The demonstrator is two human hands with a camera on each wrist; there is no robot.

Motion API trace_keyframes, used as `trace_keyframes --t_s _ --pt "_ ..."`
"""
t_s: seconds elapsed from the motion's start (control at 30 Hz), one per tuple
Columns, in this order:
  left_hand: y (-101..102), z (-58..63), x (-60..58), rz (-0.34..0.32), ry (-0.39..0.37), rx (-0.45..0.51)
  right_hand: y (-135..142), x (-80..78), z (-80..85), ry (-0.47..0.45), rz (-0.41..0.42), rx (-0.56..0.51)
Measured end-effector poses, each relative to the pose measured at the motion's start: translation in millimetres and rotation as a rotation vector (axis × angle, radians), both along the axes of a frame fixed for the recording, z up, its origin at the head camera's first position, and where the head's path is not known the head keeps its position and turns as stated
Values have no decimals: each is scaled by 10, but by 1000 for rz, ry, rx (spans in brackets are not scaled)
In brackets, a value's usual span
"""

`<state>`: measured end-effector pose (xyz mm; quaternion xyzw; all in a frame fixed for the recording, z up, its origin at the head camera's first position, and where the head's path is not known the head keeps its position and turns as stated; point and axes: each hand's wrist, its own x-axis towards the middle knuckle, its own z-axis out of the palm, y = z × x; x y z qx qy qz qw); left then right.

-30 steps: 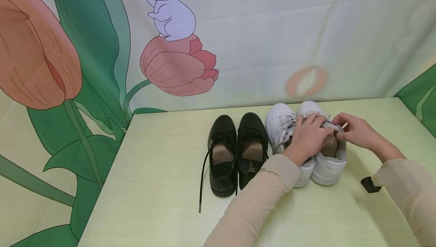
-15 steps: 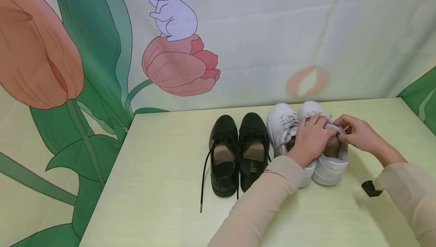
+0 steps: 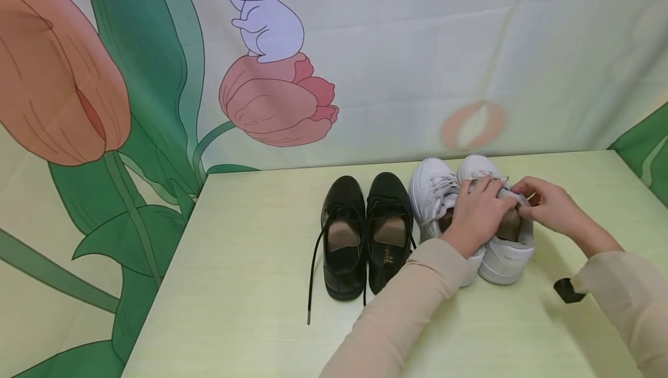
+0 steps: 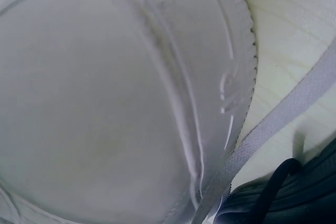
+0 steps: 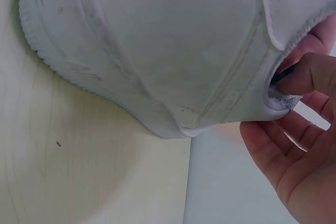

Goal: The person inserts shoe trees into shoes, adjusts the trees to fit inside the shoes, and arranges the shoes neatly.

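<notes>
A pair of white lace-up sneakers stands at the table's right, toes pointing away. My left hand point(image 3: 477, 210) reaches across the left sneaker point(image 3: 430, 178) and grips the right sneaker point(image 3: 503, 262) around its tongue, fingers bent over the laces. From the other side, my right hand point(image 3: 553, 207) pinches the same sneaker's collar. In the right wrist view the thumb point(image 5: 310, 74) is inside the opening and other fingers are outside; a small dark bit by the thumb is unclear. A white shoe side point(image 4: 89, 114) fills the left wrist view, a loose lace point(image 4: 283, 114) beside it.
Left of the sneakers stand two black lace-up shoes point(image 3: 341, 195), their laces trailing onto the pale table point(image 3: 235, 279). A printed cloth point(image 3: 391, 65) with tulips hangs behind the table's back edge. A black block point(image 3: 569, 291) hangs at my right sleeve.
The whole head view has shifted slightly, so things appear a little farther right. Both hands stay at the right sneaker, with hardly any visible movement.
</notes>
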<state>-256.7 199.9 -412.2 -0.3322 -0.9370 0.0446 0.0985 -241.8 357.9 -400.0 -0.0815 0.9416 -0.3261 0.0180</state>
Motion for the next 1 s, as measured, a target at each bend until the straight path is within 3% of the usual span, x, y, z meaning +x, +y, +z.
trace_keyframes --t_s 0.33,0.6,0.8,1.0 --pt "-134 13 5 -73 37 39 -30 66 -62 119 17 38" --pt "-210 31 -5 -145 58 129 -28 114 -45 177 34 102" --pt "-309 66 -9 -140 45 171 -25 113 -84 262 59 150" --pt "-417 139 -9 -126 26 169 -32 131 -74 234 39 167"
